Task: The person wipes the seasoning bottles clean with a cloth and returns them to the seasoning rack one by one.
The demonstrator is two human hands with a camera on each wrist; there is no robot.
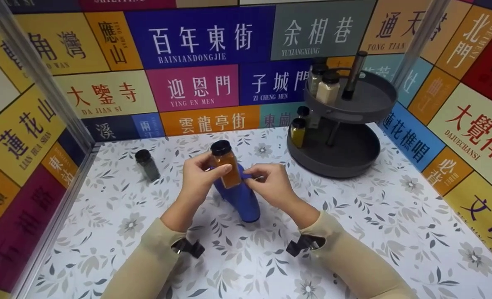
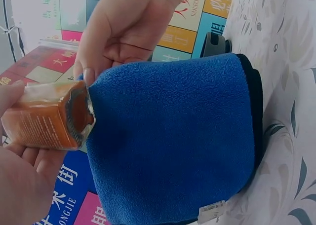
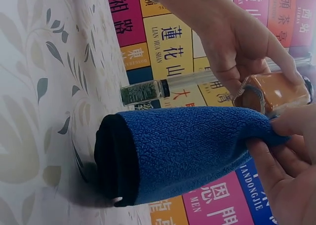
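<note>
My left hand [image 1: 201, 176] grips a black-capped spice jar [image 1: 228, 168] of orange powder, tilted slightly above the tabletop. In the left wrist view the jar [image 2: 47, 117] lies sideways, its base near the edge of a blue cloth [image 2: 173, 136]. The cloth [image 1: 246, 203] is folded and hangs down to the table. At its upper right corner my right hand [image 1: 270, 182] pinches the fabric between thumb and fingers, as the right wrist view shows with the hand [image 3: 291, 170] at the cloth [image 3: 192, 143].
A jar of green flakes [image 1: 148, 165] stands at the left on the floral tabletop [image 1: 117, 257]. A dark two-tier round rack [image 1: 333, 160] stands back right, carrying a pale-powder jar [image 1: 328, 87], a yellow-green jar [image 1: 298, 133] and others. Sign-patterned walls [image 1: 200, 35] enclose the table.
</note>
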